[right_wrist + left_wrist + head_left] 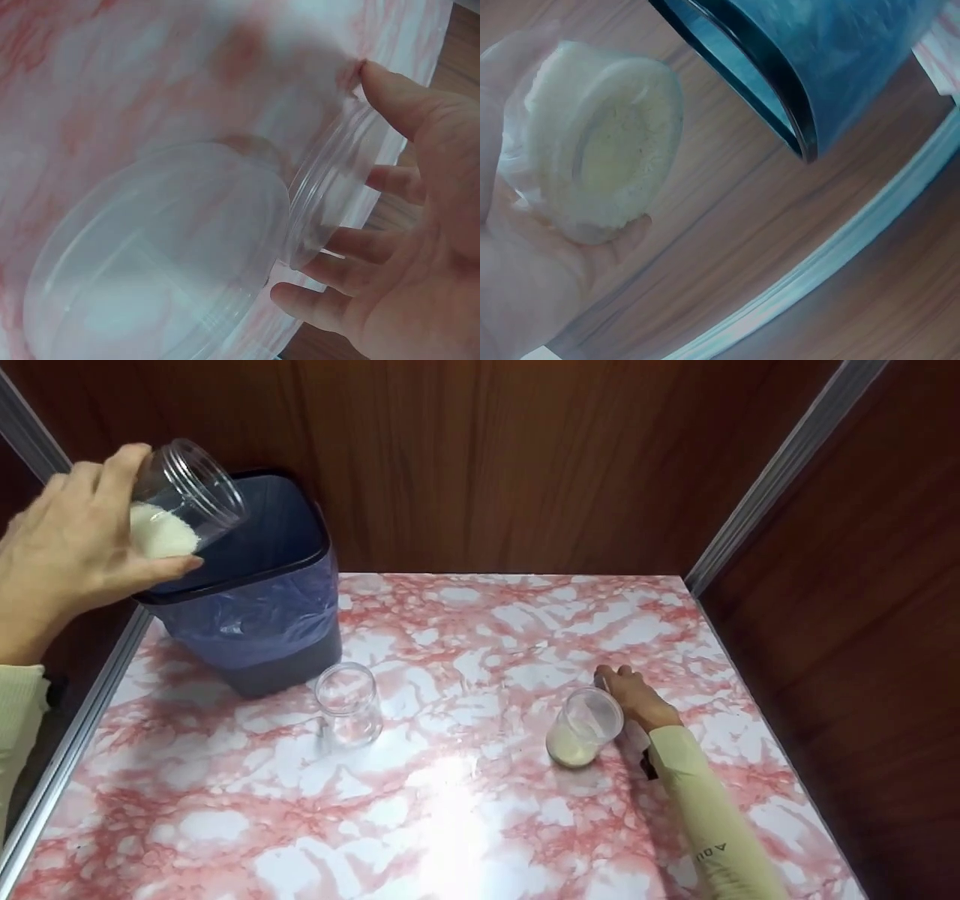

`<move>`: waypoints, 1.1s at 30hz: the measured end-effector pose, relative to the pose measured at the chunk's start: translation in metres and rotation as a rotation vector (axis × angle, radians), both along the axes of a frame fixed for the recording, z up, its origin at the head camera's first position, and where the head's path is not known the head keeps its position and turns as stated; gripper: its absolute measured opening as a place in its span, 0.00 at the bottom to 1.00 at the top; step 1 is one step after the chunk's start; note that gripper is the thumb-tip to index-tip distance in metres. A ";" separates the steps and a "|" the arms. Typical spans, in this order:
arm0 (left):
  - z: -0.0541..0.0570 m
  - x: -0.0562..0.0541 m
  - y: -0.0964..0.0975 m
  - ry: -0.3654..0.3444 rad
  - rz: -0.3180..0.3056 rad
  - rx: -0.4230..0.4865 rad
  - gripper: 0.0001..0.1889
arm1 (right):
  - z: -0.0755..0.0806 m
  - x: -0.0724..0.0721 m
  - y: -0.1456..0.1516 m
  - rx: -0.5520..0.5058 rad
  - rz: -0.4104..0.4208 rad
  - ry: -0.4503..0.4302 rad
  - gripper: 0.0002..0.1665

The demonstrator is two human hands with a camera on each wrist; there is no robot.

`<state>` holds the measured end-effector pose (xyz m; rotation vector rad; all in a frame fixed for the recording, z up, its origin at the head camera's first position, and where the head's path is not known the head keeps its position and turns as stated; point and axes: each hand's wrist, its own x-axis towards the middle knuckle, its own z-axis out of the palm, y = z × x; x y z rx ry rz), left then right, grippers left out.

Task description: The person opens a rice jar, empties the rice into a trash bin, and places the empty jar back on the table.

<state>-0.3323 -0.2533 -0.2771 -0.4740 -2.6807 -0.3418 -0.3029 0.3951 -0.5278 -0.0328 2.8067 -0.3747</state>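
Observation:
My left hand (79,529) grips a clear jar (214,499), tilted sideways with its mouth over the trash bin (244,656). White granules (161,534) lie along its lower side. The left wrist view shows its base (619,146), pale with granules. My right hand (637,697) is low over the table, beside a clear jar (589,720) with a little pale granular stuff at the bottom. In the right wrist view, thumb and fingers (307,300) spread around a clear threaded rim (330,187), and a larger clear round rim (157,255) stands nearer the camera.
A third clear jar (349,705) stands upright by the bin, nothing visible inside. The bin has a bluish liner folded over its rim. Brown wood panels (495,465) and metal edge strips (787,472) enclose the red-and-white marbled table (420,840).

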 end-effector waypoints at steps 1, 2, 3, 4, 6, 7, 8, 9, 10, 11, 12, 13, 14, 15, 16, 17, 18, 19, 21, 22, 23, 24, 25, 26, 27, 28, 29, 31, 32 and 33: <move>0.001 0.000 -0.001 0.003 0.006 -0.015 0.56 | -0.001 0.000 0.000 0.001 0.003 0.002 0.28; 0.001 -0.001 -0.002 0.006 0.009 -0.029 0.56 | -0.002 0.000 0.000 0.004 0.007 0.006 0.28; 0.002 -0.001 -0.003 0.006 0.012 -0.042 0.56 | -0.002 0.000 0.000 0.007 0.007 0.013 0.28; 0.003 -0.002 -0.003 -0.006 0.019 -0.053 0.56 | -0.002 0.000 0.001 0.011 0.012 0.028 0.29; 0.005 -0.003 -0.005 -0.036 0.035 -0.068 0.56 | -0.001 0.001 0.002 0.016 0.014 0.062 0.30; 0.006 -0.004 -0.005 -0.056 0.045 -0.079 0.56 | -0.001 0.002 0.002 0.023 0.013 0.081 0.31; 0.007 -0.005 -0.006 -0.071 0.053 -0.088 0.56 | 0.000 0.003 0.003 0.029 0.012 0.104 0.31; 0.006 -0.006 -0.008 -0.086 0.062 -0.098 0.56 | 0.001 0.003 0.003 0.030 0.009 0.124 0.30; 0.006 -0.008 -0.009 -0.100 0.070 -0.107 0.57 | 0.002 0.004 0.004 0.030 0.004 0.135 0.31; 0.005 -0.010 -0.011 -0.108 0.077 -0.117 0.57 | 0.004 0.005 0.004 0.028 -0.001 0.149 0.32; 0.004 -0.013 -0.014 -0.118 0.087 -0.128 0.58 | 0.006 0.006 0.005 0.025 -0.010 0.152 0.33; 0.002 -0.017 -0.017 -0.128 0.097 -0.142 0.59 | 0.008 0.007 0.005 0.022 -0.019 0.146 0.34; 0.000 -0.020 -0.019 -0.138 0.107 -0.154 0.60 | 0.011 0.007 0.006 0.016 -0.031 0.135 0.34; -0.001 -0.023 -0.022 -0.151 0.118 -0.165 0.61 | 0.013 0.007 0.006 0.013 -0.039 0.122 0.35; -0.001 -0.025 -0.024 -0.166 0.129 -0.176 0.62 | 0.015 0.007 0.007 0.013 -0.045 0.106 0.36; -0.002 -0.027 -0.026 -0.177 0.139 -0.187 0.62 | 0.018 0.007 0.007 0.011 -0.048 0.098 0.36; -0.002 -0.029 -0.027 -0.194 0.151 -0.199 0.63 | 0.019 0.007 0.007 0.010 -0.056 0.082 0.36; -0.002 -0.029 -0.027 -0.209 0.157 -0.208 0.62 | 0.021 0.007 0.007 0.013 -0.060 0.072 0.36; -0.002 -0.030 -0.027 -0.238 0.166 -0.225 0.62 | 0.023 0.008 0.007 0.011 -0.060 0.072 0.35; -0.002 -0.030 -0.027 -0.253 0.169 -0.240 0.62 | 0.025 0.009 0.007 0.007 -0.057 0.077 0.35; -0.002 -0.030 -0.026 -0.270 0.173 -0.251 0.62 | 0.027 0.010 0.006 0.001 -0.049 0.089 0.35; -0.002 -0.030 -0.026 -0.288 0.176 -0.264 0.62 | 0.029 0.012 0.006 -0.004 -0.043 0.103 0.34; -0.002 -0.030 -0.025 -0.303 0.179 -0.272 0.62 | 0.031 0.013 0.005 -0.010 -0.029 0.121 0.34; -0.002 -0.030 -0.024 -0.316 0.180 -0.280 0.62 | 0.034 0.014 0.005 -0.018 -0.019 0.139 0.33; -0.001 -0.029 -0.023 -0.328 0.182 -0.287 0.62 | 0.036 0.015 0.004 -0.022 -0.008 0.156 0.33; -0.001 -0.029 -0.022 -0.339 0.184 -0.289 0.62 | 0.039 0.016 0.004 -0.025 0.003 0.174 0.32; -0.001 -0.028 -0.021 -0.345 0.186 -0.287 0.62 | 0.041 0.017 0.003 -0.027 0.012 0.189 0.32; 0.000 -0.027 -0.020 -0.353 0.187 -0.289 0.62 | 0.045 0.018 0.002 -0.026 0.029 0.210 0.31; -0.001 -0.027 -0.020 -0.357 0.186 -0.290 0.62 | 0.046 0.019 0.001 -0.027 0.036 0.216 0.30; -0.001 -0.027 -0.020 -0.363 0.188 -0.292 0.62 | 0.048 0.019 0.000 -0.026 0.039 0.220 0.30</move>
